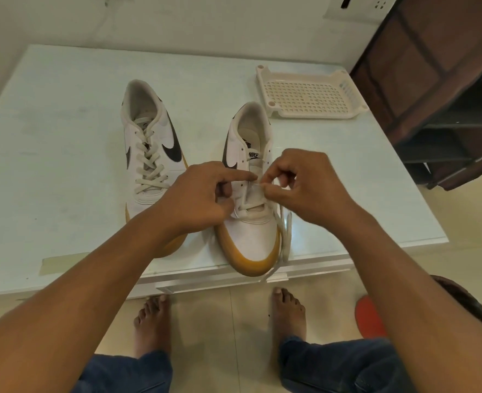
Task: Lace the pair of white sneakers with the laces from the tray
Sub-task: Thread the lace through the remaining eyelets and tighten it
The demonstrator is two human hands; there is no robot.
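Two white sneakers with black swooshes and tan soles stand on the table, toes toward me. The left sneaker (149,148) is laced up its whole front. The right sneaker (251,222) has lace only through its lowest eyelets. My left hand (203,194) rests on its left side, index finger stretched across the tongue, the other fingers curled. My right hand (305,185) pinches the cream lace (252,190) over the tongue. A loose lace end (286,239) hangs off the shoe's right side and over the table edge. The tray (308,95) holds nothing.
The white table (50,165) ends just in front of the sneakers' toes, with a strip of tape (64,262) near its front edge. A dark wooden shelf unit (447,95) stands at the right. My bare feet and an orange object (369,316) are on the floor below.
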